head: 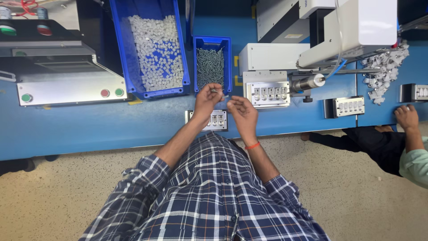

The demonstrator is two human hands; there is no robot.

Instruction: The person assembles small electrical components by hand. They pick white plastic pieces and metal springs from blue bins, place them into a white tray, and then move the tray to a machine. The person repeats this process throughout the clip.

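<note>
My left hand (207,99) is raised just in front of the small blue bin of screws (211,66), its fingertips pinched on small screws. My right hand (240,111), with an orange band at the wrist, hovers close beside it, fingers curled toward the left fingertips. Whether it holds a screw I cannot tell. Under both hands lies a small metal fixture (215,120) with white parts set in a row, partly hidden by my left forearm.
A large blue bin of white plastic parts (154,49) stands at the back left. A grey control box with coloured buttons (67,91) sits far left. A screwdriving machine (321,40) and a loaded fixture (267,93) stand right. Another person's hand (406,117) rests at the right.
</note>
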